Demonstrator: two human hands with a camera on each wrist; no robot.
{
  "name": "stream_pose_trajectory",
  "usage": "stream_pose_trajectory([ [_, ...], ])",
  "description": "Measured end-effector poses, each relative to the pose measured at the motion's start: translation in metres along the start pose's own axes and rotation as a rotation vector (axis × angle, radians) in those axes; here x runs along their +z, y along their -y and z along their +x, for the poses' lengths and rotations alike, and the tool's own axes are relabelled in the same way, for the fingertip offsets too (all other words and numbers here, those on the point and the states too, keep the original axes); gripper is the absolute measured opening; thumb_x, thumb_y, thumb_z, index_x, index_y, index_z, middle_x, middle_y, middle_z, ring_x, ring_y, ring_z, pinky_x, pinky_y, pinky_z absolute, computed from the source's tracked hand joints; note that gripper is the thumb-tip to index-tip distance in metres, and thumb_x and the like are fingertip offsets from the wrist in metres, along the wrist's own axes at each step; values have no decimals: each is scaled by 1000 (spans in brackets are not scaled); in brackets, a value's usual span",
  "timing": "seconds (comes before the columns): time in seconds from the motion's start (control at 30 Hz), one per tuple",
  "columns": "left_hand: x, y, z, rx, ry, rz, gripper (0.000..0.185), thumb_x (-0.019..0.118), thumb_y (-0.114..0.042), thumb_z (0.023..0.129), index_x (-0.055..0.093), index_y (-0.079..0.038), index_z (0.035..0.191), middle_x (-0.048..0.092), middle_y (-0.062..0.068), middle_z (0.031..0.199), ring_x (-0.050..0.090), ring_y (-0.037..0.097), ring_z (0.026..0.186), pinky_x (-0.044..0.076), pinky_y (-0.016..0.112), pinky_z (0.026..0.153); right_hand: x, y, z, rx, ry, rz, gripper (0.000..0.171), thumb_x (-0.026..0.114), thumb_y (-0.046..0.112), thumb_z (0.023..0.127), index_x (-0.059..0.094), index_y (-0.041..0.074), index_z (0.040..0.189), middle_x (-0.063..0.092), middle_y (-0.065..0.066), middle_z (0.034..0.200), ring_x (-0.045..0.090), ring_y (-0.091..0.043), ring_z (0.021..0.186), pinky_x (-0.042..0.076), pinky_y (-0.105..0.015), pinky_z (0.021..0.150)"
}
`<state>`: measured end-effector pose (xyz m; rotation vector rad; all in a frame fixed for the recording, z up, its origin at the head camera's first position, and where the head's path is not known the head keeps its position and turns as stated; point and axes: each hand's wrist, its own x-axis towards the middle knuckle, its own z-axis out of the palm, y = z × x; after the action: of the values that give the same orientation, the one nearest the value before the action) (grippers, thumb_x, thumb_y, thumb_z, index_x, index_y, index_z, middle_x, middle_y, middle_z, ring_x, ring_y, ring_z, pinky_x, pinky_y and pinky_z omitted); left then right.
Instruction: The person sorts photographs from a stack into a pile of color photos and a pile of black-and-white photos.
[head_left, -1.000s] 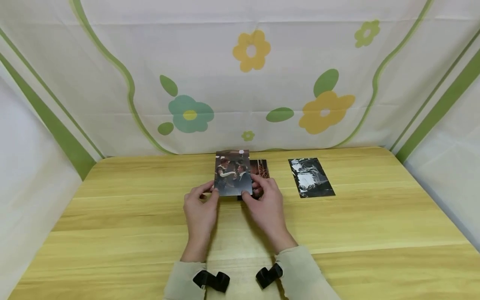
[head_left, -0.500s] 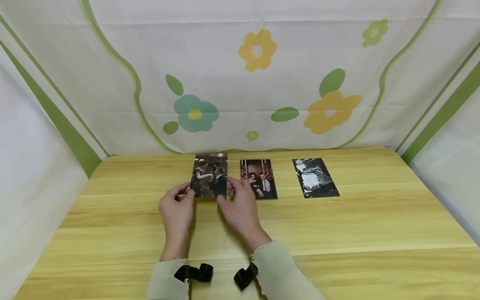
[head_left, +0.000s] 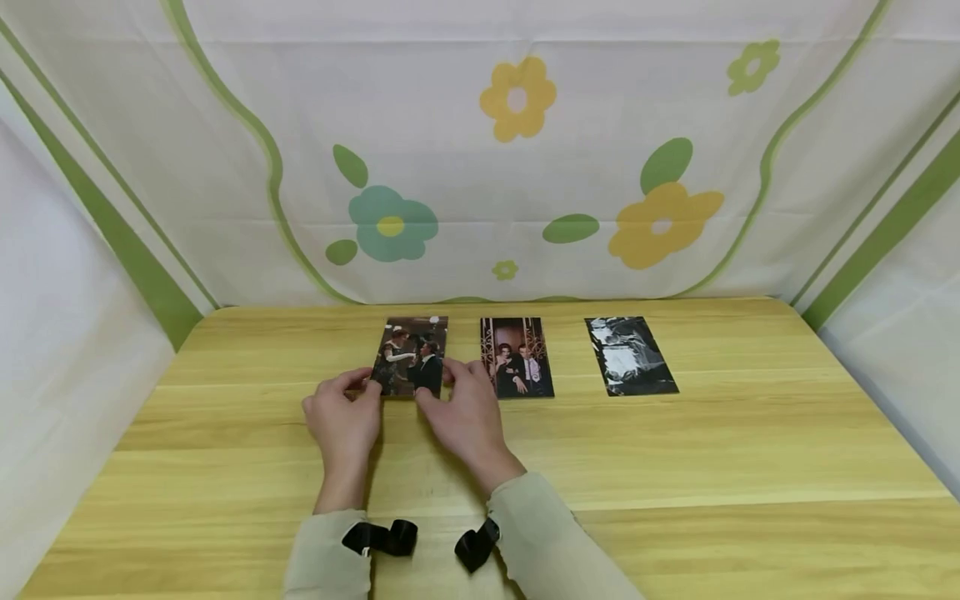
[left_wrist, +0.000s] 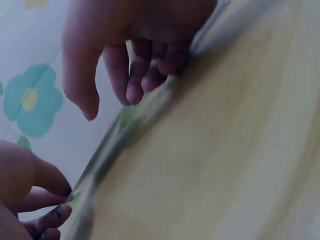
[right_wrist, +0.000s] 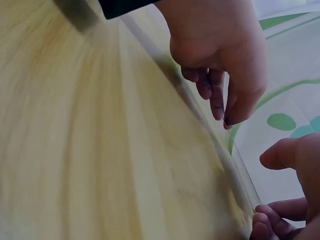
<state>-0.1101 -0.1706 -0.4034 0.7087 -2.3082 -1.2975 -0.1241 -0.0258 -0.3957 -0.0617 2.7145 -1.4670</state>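
Observation:
A photo card (head_left: 408,357) of two people in formal dress lies close over the table (head_left: 420,492), left of the other cards. My right hand (head_left: 465,412) pinches its near right corner between thumb and fingers, as the right wrist view also shows at the fingertips (right_wrist: 226,121). At the near left corner my left hand (head_left: 341,421) touches the edge with its fingers, the thumb lifted apart from them in both wrist views. Seen edge-on from the left wrist, the card is only a thin line between the left hand (left_wrist: 145,45) and the right hand (left_wrist: 30,195).
A second photo card (head_left: 517,358), showing two people before an ornate gate, lies just right of my right hand. Farther right lies a slanted, dark black-and-white card (head_left: 632,356). A flower-printed white cloth (head_left: 450,167) hangs behind the table's far edge.
Both hands have carried the photo card left, off the gate card it overlapped, and lowered it toward the table. The left thumb now stands off it. The other two cards keep their places.

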Motion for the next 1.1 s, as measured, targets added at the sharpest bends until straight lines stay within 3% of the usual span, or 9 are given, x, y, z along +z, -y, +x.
stream_pose_trajectory([
  [0.17, 0, 3, -1, 41, 21, 64, 29, 70, -8, 94, 78, 5, 119, 71, 28, 119, 47, 45, 121, 25, 61, 114, 2, 0, 0, 9, 15, -98, 67, 78, 37, 94, 62, 5, 151, 62, -6, 118, 57, -20, 96, 51, -36, 80],
  [0.5, 3, 4, -2, 38, 29, 92, 30, 73, -8, 91, 77, 4, 119, 69, 27, 118, 45, 46, 122, 26, 61, 114, 4, 1, 0, -1, 19, -182, 67, 78, 38, 93, 62, 7, 151, 63, -11, 129, 62, -25, 108, 55, -41, 84],
  [0.7, 3, 6, -1, 48, 21, 104, 30, 73, -8, 91, 78, 3, 118, 69, 27, 118, 45, 46, 122, 26, 62, 113, 6, 2, 2, -38, 36, -295, 68, 77, 39, 93, 62, 7, 151, 61, -15, 136, 61, -30, 119, 57, -46, 91],
  [0.97, 5, 8, -3, 59, 3, 105, 28, 74, -8, 89, 78, 4, 115, 71, 27, 116, 47, 47, 120, 27, 62, 112, 10, 3, 5, -36, 38, -358, 70, 77, 43, 92, 61, 10, 152, 59, -12, 134, 59, -27, 116, 57, -43, 86],
  [1.1, 5, 9, -2, 60, -3, 95, 27, 72, -8, 90, 78, 4, 114, 71, 27, 115, 47, 46, 119, 27, 61, 112, 10, 1, 3, -54, 24, -321, 70, 77, 41, 92, 60, 12, 153, 60, -12, 134, 59, -27, 112, 56, -44, 85],
])
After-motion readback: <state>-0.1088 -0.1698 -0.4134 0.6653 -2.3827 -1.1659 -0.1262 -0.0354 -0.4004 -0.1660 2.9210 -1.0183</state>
